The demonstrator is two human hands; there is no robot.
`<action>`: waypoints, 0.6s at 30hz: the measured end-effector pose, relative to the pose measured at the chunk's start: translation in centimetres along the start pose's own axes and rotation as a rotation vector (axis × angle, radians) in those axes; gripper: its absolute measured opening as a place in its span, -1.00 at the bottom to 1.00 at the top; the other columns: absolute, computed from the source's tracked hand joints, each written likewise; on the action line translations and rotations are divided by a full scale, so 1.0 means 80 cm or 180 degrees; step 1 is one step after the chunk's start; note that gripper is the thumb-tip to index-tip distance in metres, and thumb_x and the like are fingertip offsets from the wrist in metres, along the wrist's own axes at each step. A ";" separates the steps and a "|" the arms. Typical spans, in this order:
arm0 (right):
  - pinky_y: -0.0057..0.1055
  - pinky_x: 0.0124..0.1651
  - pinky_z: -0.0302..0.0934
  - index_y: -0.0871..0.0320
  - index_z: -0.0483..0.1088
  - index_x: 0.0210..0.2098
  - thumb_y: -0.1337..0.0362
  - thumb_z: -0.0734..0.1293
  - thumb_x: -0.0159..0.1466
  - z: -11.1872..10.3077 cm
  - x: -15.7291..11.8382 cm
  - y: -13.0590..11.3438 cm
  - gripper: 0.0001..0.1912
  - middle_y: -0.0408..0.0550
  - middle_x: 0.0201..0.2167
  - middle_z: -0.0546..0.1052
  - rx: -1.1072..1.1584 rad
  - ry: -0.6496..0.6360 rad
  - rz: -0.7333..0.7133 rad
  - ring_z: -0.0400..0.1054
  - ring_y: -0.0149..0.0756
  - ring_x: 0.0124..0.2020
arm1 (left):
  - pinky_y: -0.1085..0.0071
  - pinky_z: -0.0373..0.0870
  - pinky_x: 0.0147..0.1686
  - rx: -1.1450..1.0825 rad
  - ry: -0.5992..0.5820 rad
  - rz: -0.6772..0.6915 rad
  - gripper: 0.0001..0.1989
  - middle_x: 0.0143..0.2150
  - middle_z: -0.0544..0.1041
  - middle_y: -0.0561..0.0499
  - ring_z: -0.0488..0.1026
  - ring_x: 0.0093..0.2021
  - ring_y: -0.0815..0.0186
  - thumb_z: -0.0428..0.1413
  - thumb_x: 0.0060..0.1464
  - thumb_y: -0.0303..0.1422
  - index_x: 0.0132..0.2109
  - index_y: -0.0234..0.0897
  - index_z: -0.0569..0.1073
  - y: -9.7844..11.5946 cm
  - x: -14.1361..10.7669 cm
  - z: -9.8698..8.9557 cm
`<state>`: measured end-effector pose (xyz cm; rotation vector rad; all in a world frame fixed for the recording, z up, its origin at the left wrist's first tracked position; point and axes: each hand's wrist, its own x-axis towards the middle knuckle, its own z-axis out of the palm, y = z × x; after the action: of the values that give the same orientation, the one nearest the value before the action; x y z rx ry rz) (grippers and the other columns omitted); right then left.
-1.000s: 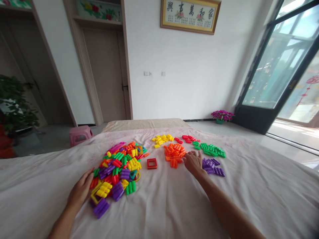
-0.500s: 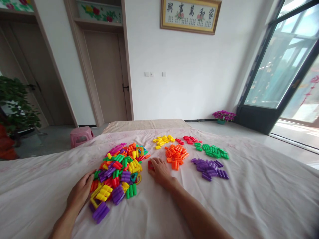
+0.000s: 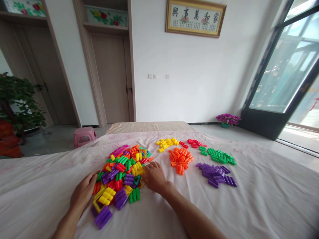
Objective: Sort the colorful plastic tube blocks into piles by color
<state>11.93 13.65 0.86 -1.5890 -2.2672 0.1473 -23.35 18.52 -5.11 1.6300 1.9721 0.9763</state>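
A heap of mixed plastic building blocks (image 3: pixel 120 168) in several colours lies on the cloth in front of me. My left hand (image 3: pixel 84 190) rests against the heap's left edge, fingers stretched along it and holding nothing that I can see. At the right edge, my right hand (image 3: pixel 155 176) has bent fingers at the yellow blocks (image 3: pixel 137 169); its fingertips are hidden, so a grip does not show. Right of this hand lie single-colour groups: orange blocks (image 3: pixel 180 159), yellow blocks (image 3: pixel 167 143), red blocks (image 3: pixel 195 143), green blocks (image 3: pixel 220 156) and purple blocks (image 3: pixel 216 173).
A pale patterned cloth (image 3: pixel 159 217) with creases covers the surface under the blocks. Beyond it stand a pink stool (image 3: pixel 85 135) at the left and a pot of purple flowers (image 3: pixel 227 119) at the right. A leafy plant (image 3: pixel 18 103) is at the far left.
My right hand has moved left to the heap's edge. The red block that was under its fingers no longer shows. My left hand stays at the heap, and the view has shifted slightly.
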 end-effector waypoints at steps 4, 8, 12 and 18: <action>-0.10 0.16 0.10 0.10 0.47 0.03 0.05 0.31 0.29 0.004 0.023 -0.004 -0.60 0.12 0.02 0.53 -0.0109 -0.0195 0.0148 0.30 0.02 0.11 | 0.31 0.43 0.03 -0.0085 -0.0023 0.0020 -0.52 0.08 0.63 -0.04 0.55 0.08 0.07 -0.07 0.21 -0.03 0.09 -0.11 0.55 -0.009 0.005 0.003; -0.18 0.13 0.11 0.04 0.47 0.03 0.13 0.37 0.23 0.002 0.022 0.002 -0.62 0.04 -0.03 0.55 0.0072 -0.0141 0.0051 0.33 -0.05 0.06 | 0.31 0.43 0.04 -0.0136 0.0048 0.0087 -0.53 0.07 0.64 -0.03 0.55 0.09 0.08 -0.04 0.20 -0.03 0.06 -0.12 0.57 -0.013 0.008 0.006; -0.27 0.04 0.14 0.06 0.48 -0.04 0.29 0.37 0.16 0.002 0.016 0.004 -0.65 -0.01 -0.08 0.56 0.0175 -0.0022 0.0073 0.36 -0.11 0.01 | 0.34 0.41 0.07 -0.0116 0.0002 0.0001 -0.52 0.09 0.63 -0.04 0.54 0.10 0.11 -0.08 0.22 -0.05 0.08 -0.13 0.55 -0.013 0.009 0.007; -0.36 -0.05 0.17 0.05 0.48 -0.06 0.36 0.32 0.20 -0.005 0.022 0.025 -0.69 -0.04 -0.09 0.55 0.0324 0.0321 0.0280 0.42 -0.22 -0.07 | 0.35 0.43 0.04 -0.0118 0.0030 0.0092 -0.54 0.06 0.64 -0.04 0.56 0.06 0.12 -0.07 0.22 -0.06 0.06 -0.14 0.55 -0.016 0.009 0.009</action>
<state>13.28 15.96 1.06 -1.6066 -2.0816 0.1978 -23.94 19.32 -6.43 1.6411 1.9301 1.0271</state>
